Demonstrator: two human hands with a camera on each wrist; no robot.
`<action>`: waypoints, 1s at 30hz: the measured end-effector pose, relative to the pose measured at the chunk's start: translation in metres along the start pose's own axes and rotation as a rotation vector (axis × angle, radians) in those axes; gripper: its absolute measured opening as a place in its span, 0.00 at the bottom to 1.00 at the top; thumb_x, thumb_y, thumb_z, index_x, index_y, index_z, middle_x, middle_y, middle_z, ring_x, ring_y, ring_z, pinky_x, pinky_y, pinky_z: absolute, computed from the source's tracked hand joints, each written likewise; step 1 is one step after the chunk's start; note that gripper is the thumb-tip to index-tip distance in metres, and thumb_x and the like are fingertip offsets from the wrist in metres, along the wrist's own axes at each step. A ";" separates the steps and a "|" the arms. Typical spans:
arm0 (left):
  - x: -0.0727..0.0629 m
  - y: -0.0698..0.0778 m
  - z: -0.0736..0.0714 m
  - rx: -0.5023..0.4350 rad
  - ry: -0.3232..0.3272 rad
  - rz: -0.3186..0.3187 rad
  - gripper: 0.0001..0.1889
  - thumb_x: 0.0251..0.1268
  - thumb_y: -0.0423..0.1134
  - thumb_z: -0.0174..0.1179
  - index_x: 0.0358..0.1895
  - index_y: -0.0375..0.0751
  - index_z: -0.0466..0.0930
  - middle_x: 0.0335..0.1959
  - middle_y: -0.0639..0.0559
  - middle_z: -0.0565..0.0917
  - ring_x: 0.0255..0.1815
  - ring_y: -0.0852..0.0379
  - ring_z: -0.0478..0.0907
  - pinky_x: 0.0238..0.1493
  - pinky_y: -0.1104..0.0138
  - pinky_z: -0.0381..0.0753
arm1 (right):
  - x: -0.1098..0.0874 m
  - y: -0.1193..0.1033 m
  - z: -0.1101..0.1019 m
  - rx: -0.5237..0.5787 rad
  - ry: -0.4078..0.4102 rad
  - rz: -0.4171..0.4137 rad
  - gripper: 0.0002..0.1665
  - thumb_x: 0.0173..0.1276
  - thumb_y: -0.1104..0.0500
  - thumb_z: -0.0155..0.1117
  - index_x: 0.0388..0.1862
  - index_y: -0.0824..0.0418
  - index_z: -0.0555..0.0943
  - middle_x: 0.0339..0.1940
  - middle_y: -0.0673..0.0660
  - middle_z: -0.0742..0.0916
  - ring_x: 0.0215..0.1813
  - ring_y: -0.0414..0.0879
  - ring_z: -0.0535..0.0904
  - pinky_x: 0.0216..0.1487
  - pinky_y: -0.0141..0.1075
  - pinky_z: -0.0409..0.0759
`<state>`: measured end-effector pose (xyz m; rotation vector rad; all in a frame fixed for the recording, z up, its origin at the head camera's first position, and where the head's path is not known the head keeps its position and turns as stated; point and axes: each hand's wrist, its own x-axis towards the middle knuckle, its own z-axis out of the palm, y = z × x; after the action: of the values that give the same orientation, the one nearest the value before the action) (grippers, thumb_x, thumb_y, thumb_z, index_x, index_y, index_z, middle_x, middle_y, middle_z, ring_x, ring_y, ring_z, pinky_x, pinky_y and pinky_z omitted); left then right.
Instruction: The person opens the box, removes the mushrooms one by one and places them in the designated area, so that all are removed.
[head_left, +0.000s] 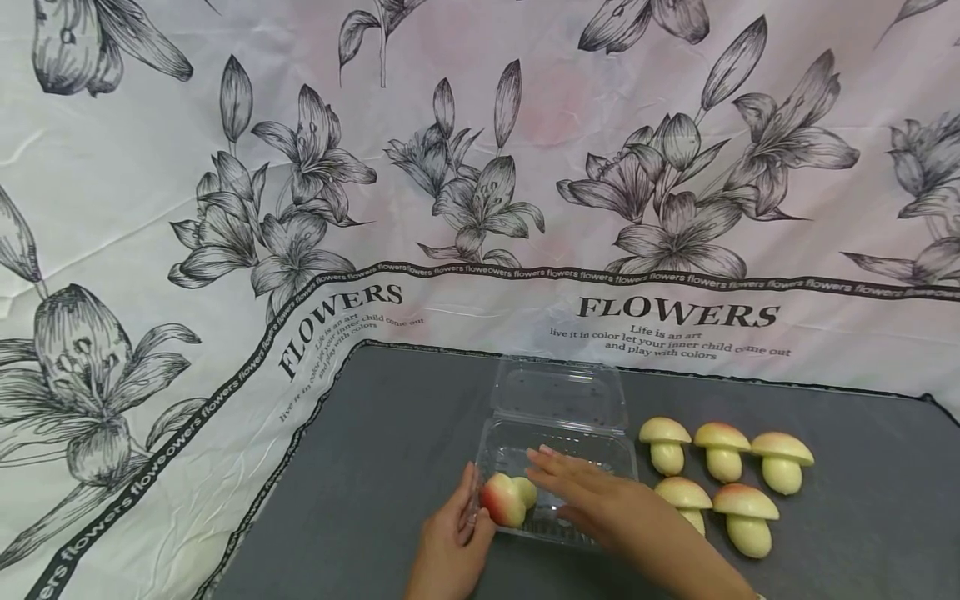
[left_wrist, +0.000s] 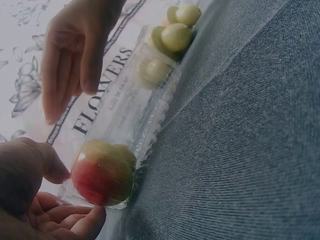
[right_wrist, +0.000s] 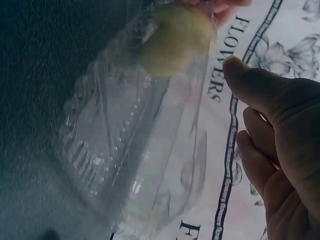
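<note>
A clear plastic clamshell container [head_left: 513, 440] lies on the grey table with its lid [head_left: 558, 392] tipped back. One red-and-yellow mushroom-shaped piece [head_left: 504, 502] rests on its side in the container's left end. My left hand [head_left: 453, 533] grips the container's left end, thumb and fingers on either side of the wall beside that piece. Over the container's middle and right part hovers my right hand [head_left: 600, 500], fingers extended and holding nothing. In the right wrist view the right hand's thumb [right_wrist: 240, 75] stands apart from the fingers.
Right of the container, several more mushroom-shaped pieces [head_left: 723, 450] stand in two rows, one partly hidden by the right forearm. A white cloth [head_left: 480, 321] with flower prints and lettering hangs behind the table [head_left: 390, 433] and runs along its left side.
</note>
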<state>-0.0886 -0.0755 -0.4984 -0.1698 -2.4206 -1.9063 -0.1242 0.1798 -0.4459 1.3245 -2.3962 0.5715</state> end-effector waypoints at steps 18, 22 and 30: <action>0.003 -0.005 0.000 0.011 -0.016 0.006 0.35 0.76 0.33 0.57 0.80 0.23 0.56 0.77 0.29 0.67 0.73 0.36 0.71 0.63 0.60 0.81 | 0.023 -0.007 0.019 -0.087 -0.070 -0.063 0.52 0.57 0.69 0.82 0.80 0.51 0.73 0.81 0.50 0.74 0.76 0.47 0.76 0.41 0.33 0.89; 0.004 -0.004 0.001 0.008 -0.014 -0.004 0.35 0.75 0.33 0.57 0.80 0.24 0.57 0.76 0.30 0.68 0.73 0.38 0.71 0.63 0.62 0.81 | 0.024 -0.006 0.024 -0.097 -0.077 -0.068 0.54 0.56 0.73 0.80 0.81 0.50 0.72 0.81 0.50 0.74 0.76 0.47 0.75 0.46 0.36 0.90; 0.004 -0.002 0.001 0.008 -0.006 -0.026 0.35 0.75 0.33 0.58 0.81 0.25 0.57 0.76 0.32 0.68 0.72 0.39 0.72 0.62 0.62 0.82 | 0.027 -0.004 0.029 -0.073 -0.101 -0.100 0.46 0.63 0.69 0.73 0.80 0.51 0.73 0.80 0.49 0.76 0.75 0.48 0.77 0.55 0.39 0.89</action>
<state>-0.0927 -0.0745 -0.4999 -0.1449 -2.4457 -1.9089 -0.1377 0.1441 -0.4577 1.4641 -2.3892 0.3951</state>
